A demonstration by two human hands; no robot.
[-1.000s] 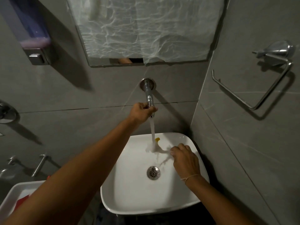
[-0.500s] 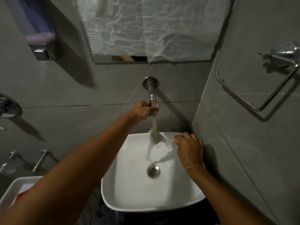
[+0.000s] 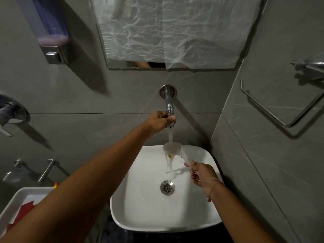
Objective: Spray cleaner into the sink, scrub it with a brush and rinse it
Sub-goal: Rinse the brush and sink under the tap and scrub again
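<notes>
A white square sink (image 3: 140, 216) hangs below a chrome wall tap (image 3: 168, 102) with water running from it. My left hand (image 3: 160, 121) grips the tap's end. My right hand (image 3: 201, 175) holds the handle of a white brush (image 3: 172, 148), whose head is under the stream above the sink's back edge. Water runs off the brush into the bowl toward the metal drain (image 3: 167, 187).
A covered mirror (image 3: 175, 32) and a soap dispenser (image 3: 52, 37) hang on the back wall. A chrome towel ring (image 3: 280, 109) is on the right wall. A white tray (image 3: 17, 200) with red items sits at the lower left, near chrome pipe fittings (image 3: 45, 170).
My right hand has pulled back from the sink's back edge and lifted the brush head up into the water stream. My left hand stays on the tap.
</notes>
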